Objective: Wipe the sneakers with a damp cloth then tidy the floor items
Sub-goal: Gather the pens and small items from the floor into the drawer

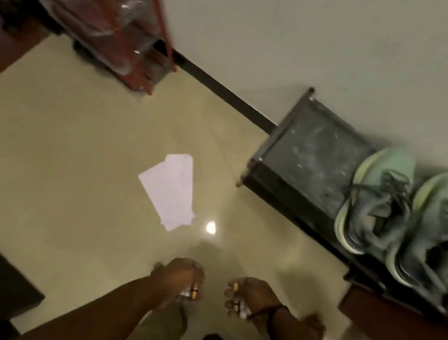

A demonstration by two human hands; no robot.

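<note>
I judged this a home entryway; a low dark shoe rack (307, 151) against the plain wall (290, 36) carried green sneakers (398, 208); a red shelving frame (139, 26) stood on the glossy tiled floor (62, 164).

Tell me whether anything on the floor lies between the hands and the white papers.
Nothing visible does. The papers lie flat on bare floor ahead of the left hand and right hand; only a light reflection shows between. Both hands already grip small items, too blurred to identify.
</note>
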